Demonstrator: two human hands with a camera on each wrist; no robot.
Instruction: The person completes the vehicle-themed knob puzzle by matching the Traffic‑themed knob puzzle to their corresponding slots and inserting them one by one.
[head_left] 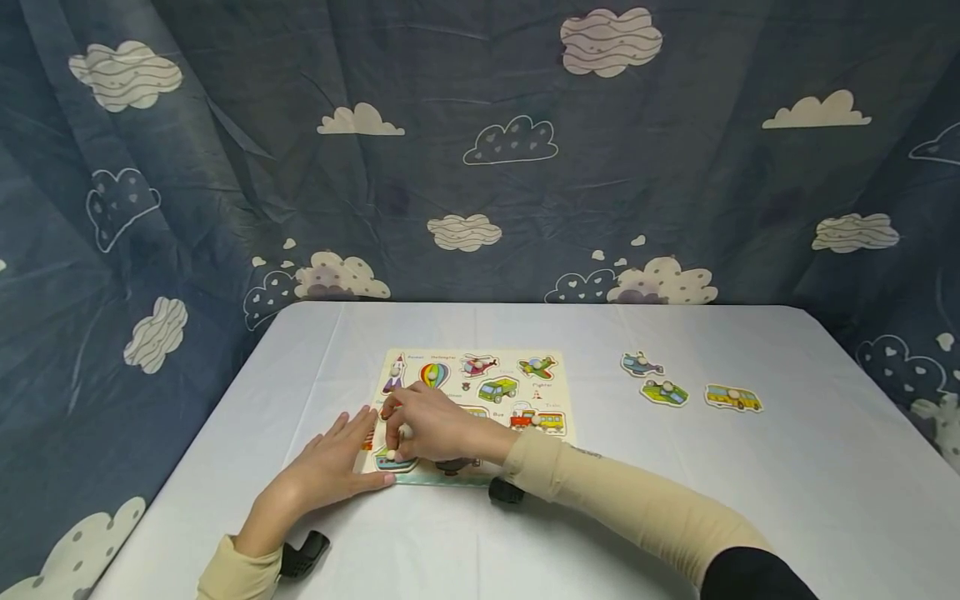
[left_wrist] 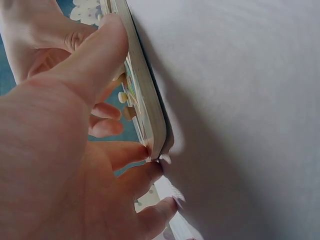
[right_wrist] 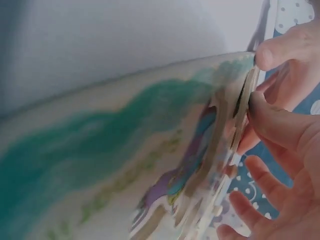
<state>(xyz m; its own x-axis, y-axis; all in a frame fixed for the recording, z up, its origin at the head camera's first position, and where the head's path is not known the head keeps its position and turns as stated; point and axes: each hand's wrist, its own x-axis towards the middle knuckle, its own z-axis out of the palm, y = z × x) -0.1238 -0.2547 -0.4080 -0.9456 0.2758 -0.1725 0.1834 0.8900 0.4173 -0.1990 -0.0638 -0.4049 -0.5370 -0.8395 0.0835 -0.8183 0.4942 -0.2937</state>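
A wooden knob puzzle board (head_left: 442, 478) with printed vehicles lies flat on the table. At its near left corner, my right hand (head_left: 435, 423) pinches a green-and-white boat puzzle piece (head_left: 395, 463) between thumb and curled finger, close over the board. The thumb (right_wrist: 277, 120) shows at the piece's edge in the right wrist view. My left hand (head_left: 326, 468) steadies the same corner, fingers spread along the left side and thumb (left_wrist: 107, 47) against the near edge. Part of the board's middle is hidden under my right hand.
Loose pieces lie on the white table (head_left: 637, 508) right of the board: a blue helicopter (head_left: 641, 364), a green vehicle (head_left: 664, 393) and a yellow bus (head_left: 733, 398). Seated pieces include a train (head_left: 537, 420), a green truck (head_left: 498, 389) and a balloon (head_left: 434, 375). A cloud-patterned curtain (head_left: 480, 192) hangs behind.
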